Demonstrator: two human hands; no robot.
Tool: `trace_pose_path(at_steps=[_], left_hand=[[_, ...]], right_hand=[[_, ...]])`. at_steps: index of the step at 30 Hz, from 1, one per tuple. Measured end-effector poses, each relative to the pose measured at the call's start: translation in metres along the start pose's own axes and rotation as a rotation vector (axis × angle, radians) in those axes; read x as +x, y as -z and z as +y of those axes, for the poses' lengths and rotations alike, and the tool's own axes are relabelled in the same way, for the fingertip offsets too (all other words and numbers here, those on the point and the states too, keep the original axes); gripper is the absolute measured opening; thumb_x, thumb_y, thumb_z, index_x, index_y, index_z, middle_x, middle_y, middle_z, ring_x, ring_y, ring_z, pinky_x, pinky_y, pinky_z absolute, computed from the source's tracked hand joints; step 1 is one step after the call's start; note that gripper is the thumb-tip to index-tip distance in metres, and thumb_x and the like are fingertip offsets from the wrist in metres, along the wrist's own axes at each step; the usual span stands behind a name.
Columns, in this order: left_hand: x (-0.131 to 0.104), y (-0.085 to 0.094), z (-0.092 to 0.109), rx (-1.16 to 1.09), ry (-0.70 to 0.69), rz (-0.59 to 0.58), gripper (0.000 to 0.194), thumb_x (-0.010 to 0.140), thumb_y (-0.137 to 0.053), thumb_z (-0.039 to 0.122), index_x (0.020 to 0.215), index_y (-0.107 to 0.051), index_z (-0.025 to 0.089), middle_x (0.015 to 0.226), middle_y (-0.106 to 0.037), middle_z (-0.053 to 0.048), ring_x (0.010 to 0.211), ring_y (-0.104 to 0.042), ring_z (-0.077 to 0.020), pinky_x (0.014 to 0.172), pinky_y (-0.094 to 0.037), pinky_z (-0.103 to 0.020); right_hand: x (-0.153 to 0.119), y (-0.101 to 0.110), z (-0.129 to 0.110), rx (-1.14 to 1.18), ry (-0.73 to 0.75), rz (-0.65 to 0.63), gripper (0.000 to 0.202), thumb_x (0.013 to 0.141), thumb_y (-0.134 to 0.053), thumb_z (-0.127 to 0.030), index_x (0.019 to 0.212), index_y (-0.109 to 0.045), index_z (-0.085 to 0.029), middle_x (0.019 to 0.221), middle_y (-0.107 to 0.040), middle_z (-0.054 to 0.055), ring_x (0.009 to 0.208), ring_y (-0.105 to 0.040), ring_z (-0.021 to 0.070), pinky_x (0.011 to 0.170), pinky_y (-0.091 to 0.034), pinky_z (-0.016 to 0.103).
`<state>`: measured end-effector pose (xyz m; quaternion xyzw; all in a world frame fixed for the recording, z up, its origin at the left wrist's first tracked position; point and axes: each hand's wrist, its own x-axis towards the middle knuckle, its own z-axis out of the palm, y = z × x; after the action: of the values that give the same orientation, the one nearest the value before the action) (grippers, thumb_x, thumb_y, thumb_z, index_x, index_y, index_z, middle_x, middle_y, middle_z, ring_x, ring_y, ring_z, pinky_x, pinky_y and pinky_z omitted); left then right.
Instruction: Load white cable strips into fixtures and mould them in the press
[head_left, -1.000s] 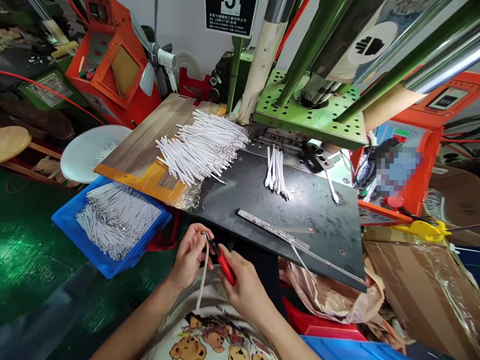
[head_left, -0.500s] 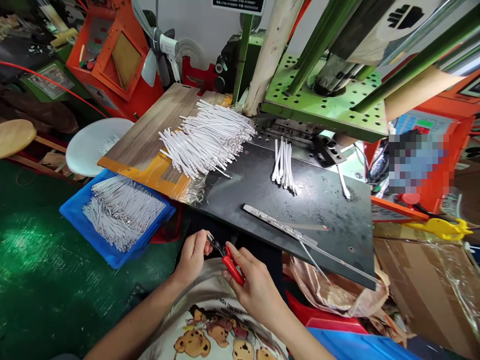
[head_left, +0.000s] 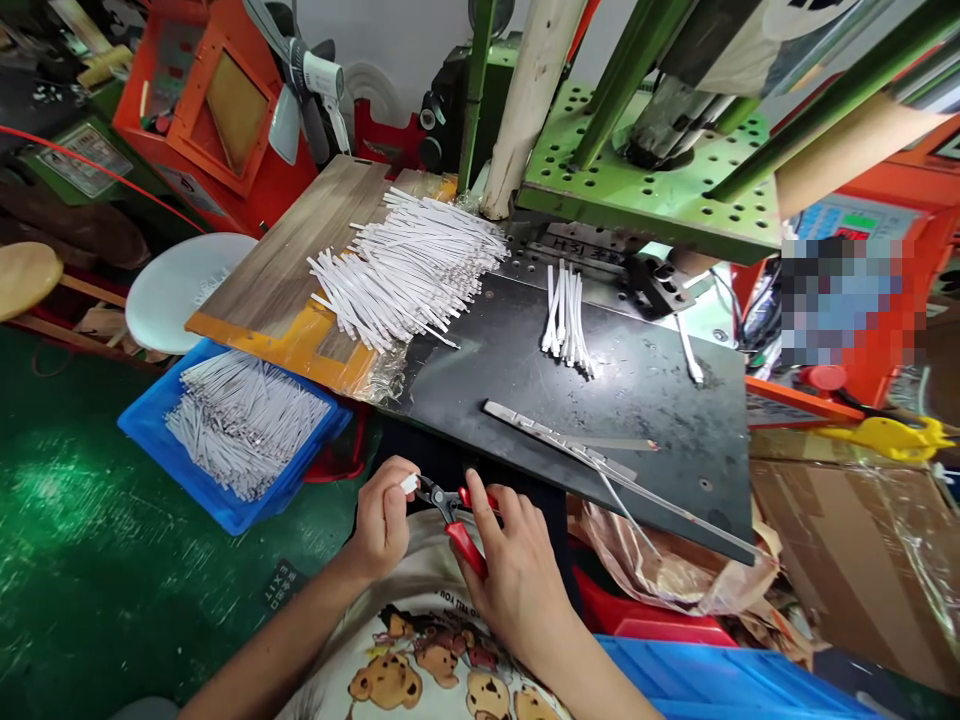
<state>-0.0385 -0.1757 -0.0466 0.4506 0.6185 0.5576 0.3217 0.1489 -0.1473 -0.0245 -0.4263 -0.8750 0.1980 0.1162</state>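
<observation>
My left hand [head_left: 381, 518] is closed in a pinch, and a small white connector-like piece [head_left: 409, 484] pokes out between thumb and forefinger. Red-handled cutting pliers [head_left: 466, 549] rest in my right hand [head_left: 519, 565], their handles spread apart and the dark jaws beside the white piece. Whether the jaws touch it, I cannot tell. Both hands are over my lap, in front of the black worktop [head_left: 480, 370]. On the worktop lie a small bunch of white cables [head_left: 568, 320] and a slim metal strip with blocks [head_left: 540, 435].
A heap of white cables [head_left: 409, 265] covers part of a wooden board [head_left: 285, 250]. More cables fill a blue bin [head_left: 142, 425] at the left. A green press [head_left: 645, 205] stands over the worktop's back, with a cardboard box [head_left: 840, 540] at the right.
The pliers' handles have spread and the fingers of my right hand have opened with them. The white piece now shows in my left hand, which has turned slightly.
</observation>
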Motion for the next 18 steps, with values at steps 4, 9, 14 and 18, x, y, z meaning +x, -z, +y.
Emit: trace_pose_path(at_steps=[4, 9, 14, 18], left_hand=[[-0.001, 0.0, 0.002, 0.014, -0.004, 0.007, 0.033, 0.091, -0.057, 0.048, 0.077, -0.069, 0.02, 0.077, -0.062, -0.007, 0.066, -0.05, -0.0188, 0.067, -0.041, -0.031], [0.0, 0.001, 0.004, 0.034, 0.001, 0.024, 0.03, 0.09, -0.059, 0.046, 0.077, -0.069, 0.02, 0.076, -0.062, -0.007, 0.063, -0.049, -0.0183, 0.067, -0.041, -0.032], [0.001, 0.0, 0.0, 0.028, 0.003, 0.026, 0.041, 0.092, -0.055, 0.052, 0.069, -0.064, 0.019, 0.069, -0.058, -0.006, 0.06, -0.047, -0.0166, 0.062, -0.038, -0.031], [0.001, -0.007, -0.007, -0.009, 0.025, 0.036, 0.054, 0.1, -0.035, 0.054, 0.061, -0.05, 0.019, 0.059, -0.048, -0.002, 0.055, -0.041, -0.0139, 0.054, -0.033, -0.028]], right_hand=[[-0.002, -0.001, 0.001, -0.014, 0.015, -0.034, 0.081, 0.089, -0.051, -0.02, 0.159, -0.01, -0.02, 0.112, -0.051, 0.016, 0.09, -0.047, 0.0334, 0.074, -0.048, 0.05], [-0.006, -0.014, 0.006, 0.025, 0.051, -0.057, 0.081, 0.087, -0.044, -0.009, 0.159, -0.008, -0.02, 0.097, -0.053, 0.011, 0.082, -0.049, 0.0295, 0.072, -0.05, 0.044], [-0.007, -0.024, 0.014, 0.038, 0.091, -0.006, 0.07, 0.094, -0.04, -0.011, 0.158, -0.012, -0.019, 0.094, -0.052, 0.009, 0.079, -0.051, 0.0267, 0.069, -0.049, 0.039], [0.0, -0.021, 0.013, -0.04, 0.084, 0.057, 0.07, 0.096, -0.045, -0.023, 0.158, -0.015, -0.013, 0.104, -0.053, 0.014, 0.084, -0.049, 0.0291, 0.073, -0.048, 0.044]])
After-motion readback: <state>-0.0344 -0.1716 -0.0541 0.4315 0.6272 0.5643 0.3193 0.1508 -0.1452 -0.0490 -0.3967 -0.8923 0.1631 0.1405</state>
